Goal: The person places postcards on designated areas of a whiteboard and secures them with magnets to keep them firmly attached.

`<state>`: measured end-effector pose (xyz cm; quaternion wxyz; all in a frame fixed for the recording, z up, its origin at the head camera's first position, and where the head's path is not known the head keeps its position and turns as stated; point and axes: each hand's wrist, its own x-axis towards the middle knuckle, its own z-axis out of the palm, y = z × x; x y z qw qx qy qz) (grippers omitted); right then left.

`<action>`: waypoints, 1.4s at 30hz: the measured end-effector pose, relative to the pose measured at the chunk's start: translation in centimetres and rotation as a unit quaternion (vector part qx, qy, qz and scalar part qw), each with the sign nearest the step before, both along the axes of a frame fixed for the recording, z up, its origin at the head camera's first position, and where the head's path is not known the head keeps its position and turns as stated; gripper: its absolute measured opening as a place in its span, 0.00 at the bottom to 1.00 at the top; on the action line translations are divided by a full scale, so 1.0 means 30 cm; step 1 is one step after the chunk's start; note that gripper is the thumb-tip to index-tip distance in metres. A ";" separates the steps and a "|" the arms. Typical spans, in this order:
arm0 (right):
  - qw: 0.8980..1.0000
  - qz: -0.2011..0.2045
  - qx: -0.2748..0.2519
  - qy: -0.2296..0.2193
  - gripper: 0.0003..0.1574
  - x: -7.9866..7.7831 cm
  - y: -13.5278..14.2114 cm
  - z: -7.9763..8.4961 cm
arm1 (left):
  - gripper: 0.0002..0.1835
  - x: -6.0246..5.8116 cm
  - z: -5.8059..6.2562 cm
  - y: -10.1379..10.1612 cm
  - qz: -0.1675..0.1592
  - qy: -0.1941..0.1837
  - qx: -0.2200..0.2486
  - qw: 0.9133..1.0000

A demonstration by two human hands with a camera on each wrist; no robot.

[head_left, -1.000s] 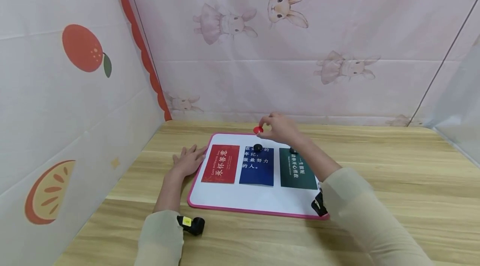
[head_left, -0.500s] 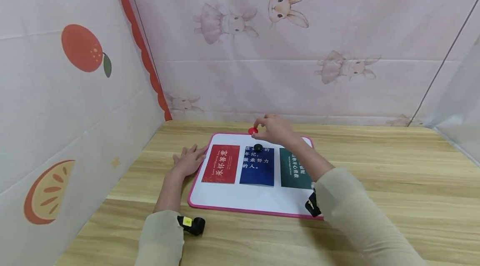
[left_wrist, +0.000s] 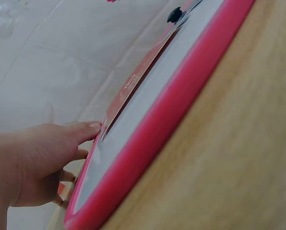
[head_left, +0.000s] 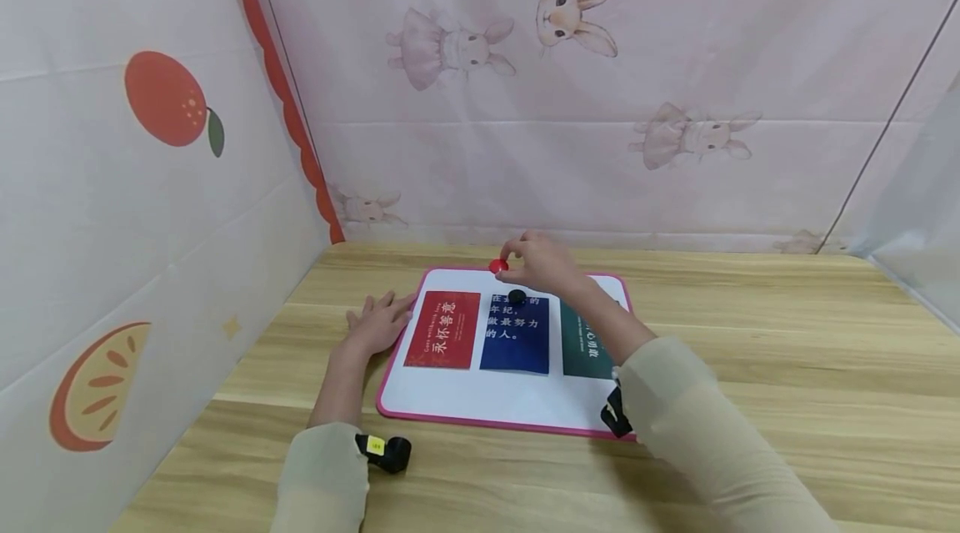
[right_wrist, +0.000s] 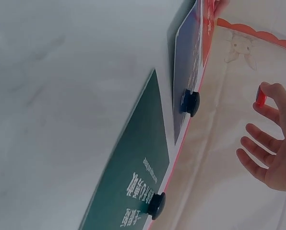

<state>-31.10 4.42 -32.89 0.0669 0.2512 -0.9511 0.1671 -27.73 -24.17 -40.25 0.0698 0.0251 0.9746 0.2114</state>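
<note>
A white magnetic board (head_left: 480,399) with a pink rim lies on the table, with red (head_left: 438,345), blue (head_left: 517,354) and green (head_left: 585,354) cards in a row. My right hand (head_left: 546,264) pinches a round red magnet (right_wrist: 261,97) between thumb and index finger, above the board's far edge; the other fingers are spread. One black magnet (head_left: 517,297) sits at the blue card's top edge. Another black magnet (right_wrist: 157,206) sits on the green card, hidden by my arm in the head view. My left hand (head_left: 377,324) rests at the board's left side, thumb touching the rim.
The wood-grain table (head_left: 787,349) extends to the right of the board. A pink rabbit-print cloth (head_left: 480,166) hangs behind it, and a white fruit-print cloth (head_left: 247,266) stands at the left. Each wrist carries a black camera (head_left: 393,454).
My right hand has moved left along the board's far edge with the red magnet, from beyond the blue card toward the red card. My left hand has stayed still.
</note>
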 end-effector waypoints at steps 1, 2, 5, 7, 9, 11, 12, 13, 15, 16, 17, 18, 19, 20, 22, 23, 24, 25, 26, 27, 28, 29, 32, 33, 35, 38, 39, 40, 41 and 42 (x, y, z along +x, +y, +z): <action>1.000 0.001 0.000 -0.001 0.24 -0.002 -0.003 -0.002 | 0.25 0.000 0.000 0.000 0.000 0.000 0.001 1.000; 1.000 0.002 0.002 0.000 0.24 -0.003 -0.005 -0.005 | 0.25 0.001 -0.001 0.000 0.000 0.000 0.001 1.000; 1.000 0.000 0.005 -0.001 0.24 -0.006 -0.012 -0.010 | 0.26 0.000 -0.002 -0.001 -0.002 0.001 0.001 1.000; 1.000 -0.003 0.006 0.000 0.24 -0.007 -0.018 -0.014 | 0.26 0.002 -0.001 -0.001 -0.004 0.001 0.001 1.000; 1.000 -0.005 0.009 0.003 0.24 -0.007 -0.024 -0.018 | 0.26 0.004 0.002 -0.002 -0.004 0.002 0.000 1.000; 1.000 -0.006 0.009 0.005 0.24 -0.008 -0.031 -0.023 | 0.26 0.006 0.004 -0.002 -0.005 0.002 0.000 1.000; 1.000 -0.005 0.010 0.006 0.24 -0.009 -0.034 -0.025 | 0.26 0.007 0.005 -0.002 -0.005 0.002 -0.001 1.000; 1.000 -0.004 0.008 0.005 0.24 -0.010 -0.038 -0.027 | 0.26 0.008 0.006 -0.002 -0.006 0.002 -0.001 1.000; 1.000 0.001 0.007 0.005 0.24 -0.012 -0.045 -0.032 | 0.25 0.010 0.006 -0.003 -0.006 0.002 -0.002 1.000; 1.000 0.002 0.008 0.004 0.24 -0.013 -0.049 -0.034 | 0.26 0.010 0.007 -0.003 -0.006 0.002 -0.002 1.000; 1.000 0.003 0.008 0.001 0.24 -0.014 -0.053 -0.037 | 0.26 0.011 0.007 -0.004 -0.006 0.002 -0.002 1.000; 1.000 0.002 0.009 -0.001 0.24 -0.015 -0.057 -0.039 | 0.26 0.011 0.007 -0.004 -0.006 0.001 -0.002 1.000; 1.000 0.002 0.010 -0.004 0.24 -0.015 -0.061 -0.041 | 0.26 0.011 0.006 -0.005 -0.007 0.001 0.000 1.000; 1.000 0.000 0.013 -0.005 0.24 -0.016 -0.066 -0.043 | 0.26 0.011 0.006 -0.005 -0.006 0.001 0.001 1.000; 1.000 -0.001 0.013 -0.009 0.24 -0.016 -0.076 -0.047 | 0.26 0.010 0.005 -0.007 -0.006 0.000 0.002 1.000; 1.000 -0.001 0.011 -0.011 0.24 -0.016 -0.082 -0.048 | 0.26 0.010 0.005 -0.007 -0.006 0.000 0.003 1.000; 1.000 0.000 0.011 -0.011 0.24 -0.016 -0.088 -0.049 | 0.26 0.009 0.004 -0.008 -0.005 0.000 0.004 1.000; 1.000 0.003 0.011 -0.011 0.24 -0.016 -0.094 -0.051 | 0.26 0.009 0.004 -0.009 -0.005 0.000 0.004 1.000; 1.000 0.005 0.010 -0.010 0.23 -0.017 -0.099 -0.052 | 0.26 0.008 0.004 -0.009 -0.004 -0.001 0.004 1.000; 1.000 0.008 0.008 -0.010 0.24 -0.017 -0.105 -0.053 | 0.26 0.007 0.003 -0.010 -0.002 -0.003 0.005 1.000; 1.000 0.010 0.009 -0.008 0.24 -0.018 -0.109 -0.055 | 0.26 0.006 0.003 -0.010 -0.002 -0.004 0.006 1.000; 1.000 0.011 0.009 -0.007 0.23 -0.018 -0.114 -0.056 | 0.26 0.006 0.002 -0.010 -0.001 -0.006 0.007 1.000; 1.000 0.012 0.009 -0.007 0.23 -0.018 -0.127 -0.061 | 0.26 0.004 0.000 -0.010 0.001 -0.009 0.008 1.000; 1.000 0.011 0.010 -0.006 0.23 -0.018 -0.130 -0.063 | 0.26 0.003 0.000 -0.009 0.001 -0.010 0.008 1.000; 1.000 0.008 0.013 -0.009 0.23 -0.017 -0.137 -0.066 | 0.26 0.003 0.000 -0.007 0.001 -0.011 0.008 1.000; 1.000 0.003 0.020 -0.010 0.23 -0.016 -0.144 -0.071 | 0.26 0.003 0.001 -0.005 0.002 -0.013 0.010 1.000; 1.000 0.000 0.021 -0.011 0.23 -0.016 -0.146 -0.073 | 0.26 0.003 0.001 -0.005 0.003 -0.014 0.011 1.000; 1.000 -0.001 0.021 -0.013 0.23 -0.016 -0.149 -0.074 | 0.26 0.003 0.001 -0.005 0.004 -0.015 0.011 1.000; 1.000 -0.002 0.020 -0.015 0.23 -0.016 -0.151 -0.076 | 0.26 0.003 0.001 -0.005 0.005 -0.015 0.011 1.000; 1.000 -0.002 0.020 -0.016 0.23 -0.015 -0.154 -0.076 | 0.26 0.003 0.001 -0.005 0.006 -0.015 0.011 1.000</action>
